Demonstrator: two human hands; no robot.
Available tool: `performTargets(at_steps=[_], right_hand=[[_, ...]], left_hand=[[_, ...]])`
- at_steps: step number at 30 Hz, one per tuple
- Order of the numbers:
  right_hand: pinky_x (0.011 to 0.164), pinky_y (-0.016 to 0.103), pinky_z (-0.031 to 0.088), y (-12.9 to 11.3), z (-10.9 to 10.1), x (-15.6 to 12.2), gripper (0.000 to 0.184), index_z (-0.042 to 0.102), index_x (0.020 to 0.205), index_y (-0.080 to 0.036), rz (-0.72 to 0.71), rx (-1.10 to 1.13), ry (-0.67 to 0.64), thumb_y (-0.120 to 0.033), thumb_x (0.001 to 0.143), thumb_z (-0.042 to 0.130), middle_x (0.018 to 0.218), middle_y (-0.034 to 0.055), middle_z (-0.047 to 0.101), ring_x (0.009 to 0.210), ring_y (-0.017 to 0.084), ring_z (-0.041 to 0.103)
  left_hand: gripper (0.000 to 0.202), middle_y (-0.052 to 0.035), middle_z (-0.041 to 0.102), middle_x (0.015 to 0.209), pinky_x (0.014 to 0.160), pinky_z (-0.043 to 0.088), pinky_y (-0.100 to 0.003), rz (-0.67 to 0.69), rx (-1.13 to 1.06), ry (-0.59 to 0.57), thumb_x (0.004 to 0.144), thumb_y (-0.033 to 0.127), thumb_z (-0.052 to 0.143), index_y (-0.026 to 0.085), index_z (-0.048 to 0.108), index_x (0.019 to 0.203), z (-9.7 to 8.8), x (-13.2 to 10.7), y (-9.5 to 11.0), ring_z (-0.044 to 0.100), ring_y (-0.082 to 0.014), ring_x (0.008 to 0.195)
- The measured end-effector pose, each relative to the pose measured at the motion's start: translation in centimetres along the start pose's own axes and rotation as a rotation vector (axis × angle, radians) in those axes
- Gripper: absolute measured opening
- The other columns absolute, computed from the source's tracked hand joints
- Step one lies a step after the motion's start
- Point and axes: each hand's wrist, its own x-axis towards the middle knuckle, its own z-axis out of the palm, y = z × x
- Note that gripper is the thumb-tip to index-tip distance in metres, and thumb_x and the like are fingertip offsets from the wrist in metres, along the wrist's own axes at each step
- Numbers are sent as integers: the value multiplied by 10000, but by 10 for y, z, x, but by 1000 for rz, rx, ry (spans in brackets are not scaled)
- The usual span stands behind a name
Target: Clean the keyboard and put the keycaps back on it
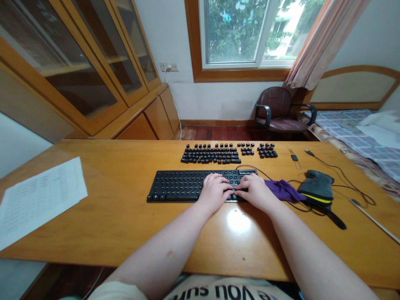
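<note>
Both hands, left (215,192) and right (254,191), fingers curled, press on a bare black keyboard base (187,185); removed black keycaps (212,154) lie in rows on the wooden desk (125,216).

Legible text appears only on the shirt (215,291) at the bottom edge of the view, where large dark letters, seen upside down and cut off by the frame, read roughly "YOU SUR"; the remainder cannot be read. The sheet of paper (37,198) at the left edge of the table (125,225) carries printed rows too small to read. Any markings on the loose keycaps (218,153) near the table's far edge cannot be read at this size.
</note>
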Motion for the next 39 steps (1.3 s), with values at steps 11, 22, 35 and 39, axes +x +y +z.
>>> performTargets(at_steps=[11, 22, 35, 39], right_hand=[[749, 346, 382, 4, 0, 0, 72, 741, 747, -266, -13, 60, 27, -318, 720, 699, 768, 32, 653, 774, 192, 534], [754, 319, 406, 5, 5, 3, 75, 723, 673, -248, 13, 146, 12, -306, 710, 693, 738, 18, 660, 772, 183, 568], [707, 291, 430, 6, 11, 3, 91, 700, 631, -240, 120, 201, -7, -297, 693, 666, 727, 11, 659, 744, 175, 593], [669, 283, 437, 6, 10, 2, 91, 708, 682, -235, 131, 235, 16, -312, 689, 660, 710, 13, 655, 699, 169, 588]], left_hand=[[90, 11, 672, 1019, 1029, 284, -452, 3, -13, 25, 760, 334, 659, 304, 723, 815, -1, 0, -1, 468, -221, 1113], [25, 25, 667, 1039, 1085, 170, -532, -90, -54, 11, 705, 320, 711, 302, 717, 721, 0, 2, 1, 417, -247, 1216], [26, 14, 644, 1132, 1090, 65, -607, -74, -51, -32, 715, 309, 697, 301, 722, 714, -1, 2, 1, 351, -280, 1296], [84, 9, 651, 1113, 1099, 131, -566, -49, -57, 22, 771, 280, 637, 293, 720, 769, -5, 0, 3, 406, -250, 1257]])
